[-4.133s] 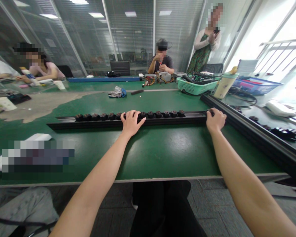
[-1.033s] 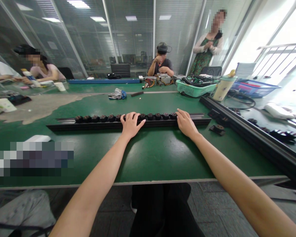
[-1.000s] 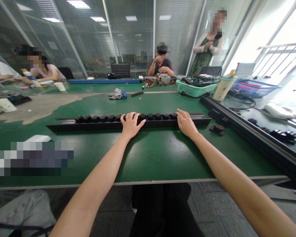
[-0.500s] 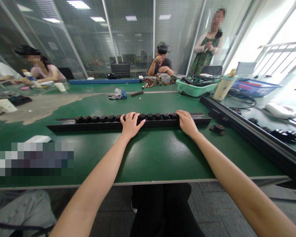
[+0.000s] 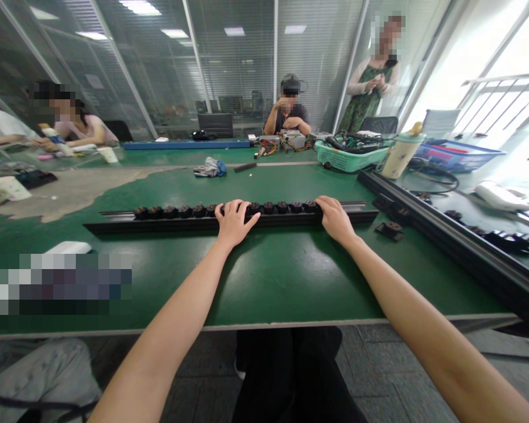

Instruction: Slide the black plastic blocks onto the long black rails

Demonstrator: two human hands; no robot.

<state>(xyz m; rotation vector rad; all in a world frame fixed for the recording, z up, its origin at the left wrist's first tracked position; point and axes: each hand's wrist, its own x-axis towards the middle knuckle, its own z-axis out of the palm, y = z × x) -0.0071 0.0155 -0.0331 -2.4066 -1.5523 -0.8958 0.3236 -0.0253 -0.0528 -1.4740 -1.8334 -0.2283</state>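
Left hand (image 5: 234, 225) lies spread over the middle of the black slotted rail (image 5: 176, 226); right hand (image 5: 336, 223) has its fingers bunched at the end module (image 5: 310, 206) of the row, though whether they pinch it I cannot tell. Steady work here calls for the left hand bracing the rail against the green table (image 5: 286, 282), with the right's pressure kept low and in line with the channel, so modules do not tilt. A loose module (image 5: 390, 231) lies beyond the rail's right end.

Glossy bench, dull rail

Under the left hand (image 5: 235, 222), the black rail (image 5: 180, 227) looks matt, its channel (image 5: 120, 217) silvery like metal. The green bench (image 5: 273, 288) shines smooth. Beyond the right hand (image 5: 336, 223), the basket (image 5: 350, 160) looks plastic.
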